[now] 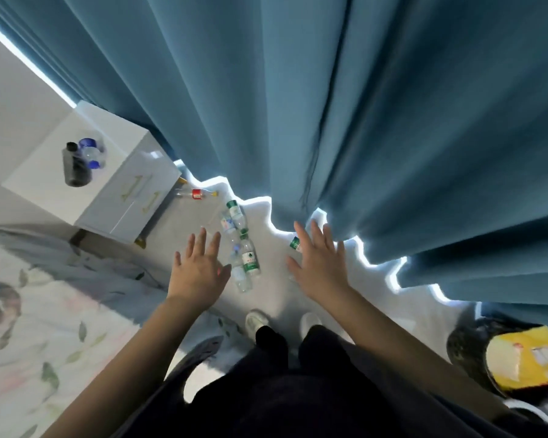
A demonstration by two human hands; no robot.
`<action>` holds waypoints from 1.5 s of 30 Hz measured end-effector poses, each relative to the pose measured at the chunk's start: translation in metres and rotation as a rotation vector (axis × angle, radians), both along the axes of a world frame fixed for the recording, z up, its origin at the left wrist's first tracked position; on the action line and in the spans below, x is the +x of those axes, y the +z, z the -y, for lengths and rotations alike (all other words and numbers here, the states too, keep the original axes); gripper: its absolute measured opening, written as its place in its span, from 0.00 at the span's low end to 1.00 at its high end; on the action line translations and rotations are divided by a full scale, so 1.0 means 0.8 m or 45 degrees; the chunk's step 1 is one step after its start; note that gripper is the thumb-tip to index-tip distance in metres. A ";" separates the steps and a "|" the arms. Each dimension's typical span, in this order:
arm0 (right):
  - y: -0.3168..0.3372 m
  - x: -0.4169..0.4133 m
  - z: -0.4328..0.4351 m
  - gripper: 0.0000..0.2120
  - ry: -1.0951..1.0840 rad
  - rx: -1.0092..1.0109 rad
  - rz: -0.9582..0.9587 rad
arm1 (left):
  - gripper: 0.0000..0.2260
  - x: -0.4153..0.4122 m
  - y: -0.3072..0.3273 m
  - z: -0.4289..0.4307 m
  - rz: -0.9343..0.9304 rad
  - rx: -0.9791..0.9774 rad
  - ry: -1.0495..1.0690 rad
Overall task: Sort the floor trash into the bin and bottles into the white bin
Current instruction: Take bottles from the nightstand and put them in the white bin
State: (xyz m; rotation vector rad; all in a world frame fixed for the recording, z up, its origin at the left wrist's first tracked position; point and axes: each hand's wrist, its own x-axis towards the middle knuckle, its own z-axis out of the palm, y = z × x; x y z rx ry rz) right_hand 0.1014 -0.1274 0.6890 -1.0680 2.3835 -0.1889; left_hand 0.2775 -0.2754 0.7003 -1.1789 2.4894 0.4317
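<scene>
On the pale floor between curtain hem and bed: loose cluster of plastic water bottles, all lying down. Green-label bottle touching a clear bottle at its side; green-cap bottle and pink-label bottle just beyond. Red-label bottle apart, near the foot of the white nightstand. Half-hidden bottle behind the right hand, close to the hem.

Left hand and right hand: held out above the floor, flanking the cluster, fingers straight and spread, grasping nothing.

Lower right: dark-lined bin, yellow packet on top. White bin not identifiable in view.

On the nightstand: dark bottle, blue-capped bottles.

Judged stage: before the first pick, every floor bottle uncollected.

Risks, judged:
- Round bottles on a smooth floor: liable to roll under the blue curtain or the nightstand if nudged rather than gripped.
- Touching pair: lifting one likely to knock the other away.
- Half-hidden bottle easy to overlook.
- Nearest container the dark-lined bin: bottles dropped there a mis-sort.
- Shoes close to the cluster: chance of treading on a bottle when bending.
</scene>
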 end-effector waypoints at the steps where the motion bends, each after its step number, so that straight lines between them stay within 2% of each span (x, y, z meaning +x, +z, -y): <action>1: 0.001 0.002 0.019 0.32 0.042 -0.006 -0.002 | 0.31 0.004 -0.001 0.016 -0.008 0.005 0.037; 8: -0.005 -0.014 0.130 0.33 0.288 0.042 0.022 | 0.32 0.035 -0.016 0.089 -0.038 0.016 0.416; 14: 0.000 -0.006 0.260 0.33 0.509 -0.016 -0.018 | 0.32 0.080 -0.023 0.160 -0.112 0.050 0.744; 18: -0.010 0.025 0.354 0.34 0.591 -0.004 0.002 | 0.32 0.115 -0.032 0.235 -0.162 0.045 0.838; 23: -0.039 0.081 0.501 0.35 0.587 0.039 0.017 | 0.31 0.171 -0.067 0.388 -0.198 0.100 0.873; 26: -0.052 0.118 0.598 0.36 0.523 0.123 0.053 | 0.30 0.196 -0.089 0.496 -0.242 0.207 0.833; 29: -0.069 0.157 0.691 0.35 0.452 0.244 0.115 | 0.31 0.219 -0.122 0.601 -0.287 0.383 0.912; 35: -0.146 0.204 0.860 0.36 0.193 0.439 0.307 | 0.34 0.236 -0.202 0.760 -0.273 0.570 1.038; 39: -0.210 0.229 0.951 0.37 -0.015 0.412 0.414 | 0.38 0.228 -0.261 0.829 -0.327 0.586 1.123; 45: -0.296 0.254 1.039 0.40 -0.376 0.207 0.566 | 0.41 0.215 -0.336 0.879 -0.415 0.474 1.184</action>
